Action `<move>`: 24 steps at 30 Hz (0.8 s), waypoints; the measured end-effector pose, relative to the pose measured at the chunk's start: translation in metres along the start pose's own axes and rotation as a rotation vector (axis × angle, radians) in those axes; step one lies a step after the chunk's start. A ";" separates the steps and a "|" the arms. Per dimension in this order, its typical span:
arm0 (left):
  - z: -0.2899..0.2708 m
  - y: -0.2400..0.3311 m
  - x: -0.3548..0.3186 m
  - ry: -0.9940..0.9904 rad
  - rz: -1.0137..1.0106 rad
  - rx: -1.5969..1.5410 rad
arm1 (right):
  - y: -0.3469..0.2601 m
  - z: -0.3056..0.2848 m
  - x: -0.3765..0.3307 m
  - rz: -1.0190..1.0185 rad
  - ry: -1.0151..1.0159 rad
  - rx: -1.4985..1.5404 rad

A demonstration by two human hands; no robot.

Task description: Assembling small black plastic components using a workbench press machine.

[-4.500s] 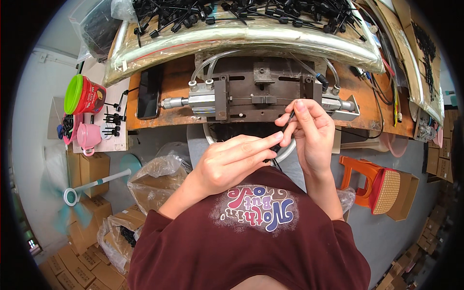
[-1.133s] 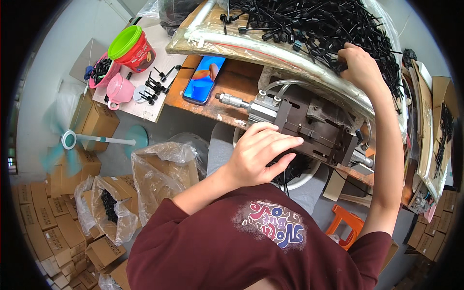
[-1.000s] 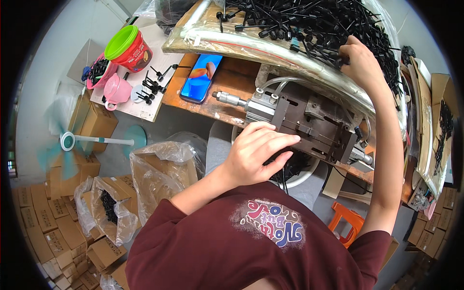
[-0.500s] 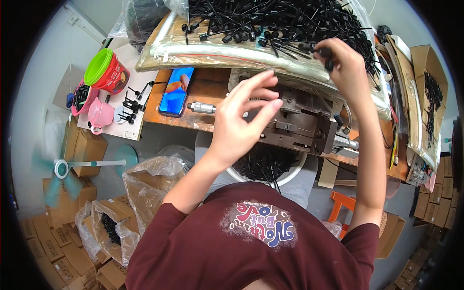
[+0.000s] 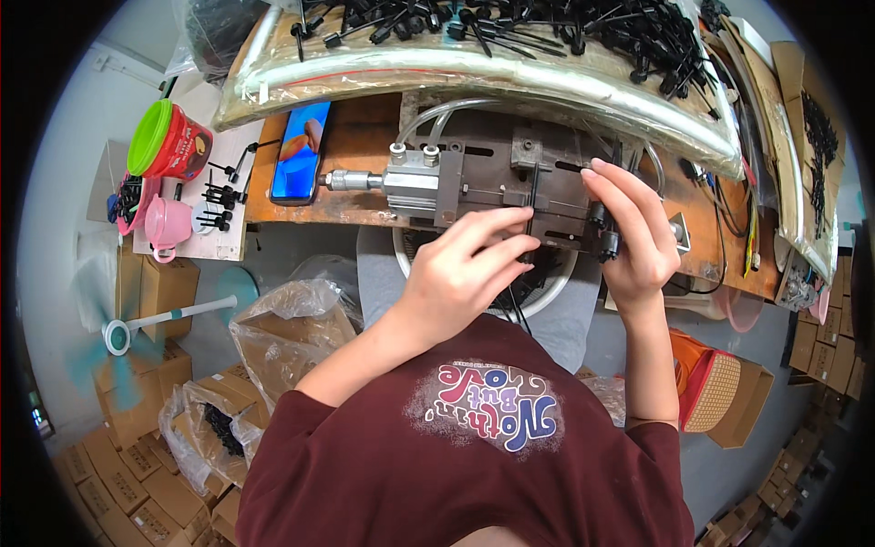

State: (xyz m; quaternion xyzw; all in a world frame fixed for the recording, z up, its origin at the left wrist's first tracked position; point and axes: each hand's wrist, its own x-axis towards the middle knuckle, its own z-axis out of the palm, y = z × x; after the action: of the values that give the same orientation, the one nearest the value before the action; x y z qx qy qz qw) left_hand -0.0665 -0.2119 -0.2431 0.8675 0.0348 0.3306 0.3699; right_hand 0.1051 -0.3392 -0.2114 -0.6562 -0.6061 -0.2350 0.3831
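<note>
Loading black cable tie [image 5: 531,196] into metal press fixture [image 5: 510,187] on table [image 5: 365,150]. Left hand [image 5: 469,273] grip pinches tie just below fixture; right hand [image 5: 633,232] grip closed on black part [image 5: 603,239] beside it. Next move probably needs exact seating in slot.

light: bright, even, from above | shadows: soft, under bench [image 5: 365,137] | glare: sheen on plastic sheet [image 5: 474,73] | focus: sharp centre, slight blur on left hand [image 5: 465,264] | distortion: strong fisheye, edges bend, black corners
</note>
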 end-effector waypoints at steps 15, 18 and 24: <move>0.028 -0.022 -0.007 -0.174 0.062 0.389 | -0.014 -0.005 -0.041 0.106 0.085 0.002; 0.025 -0.021 -0.006 -0.173 0.019 0.307 | -0.013 -0.006 -0.048 0.064 0.026 -0.006; 0.006 0.009 0.005 -0.052 -0.115 -0.391 | -0.021 0.002 -0.048 -0.140 -0.032 -0.052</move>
State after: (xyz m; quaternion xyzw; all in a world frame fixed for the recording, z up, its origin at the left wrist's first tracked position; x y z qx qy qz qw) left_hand -0.0601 -0.2206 -0.2377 0.7840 0.0098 0.2870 0.5503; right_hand 0.0772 -0.3676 -0.2456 -0.6255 -0.6503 -0.2666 0.3387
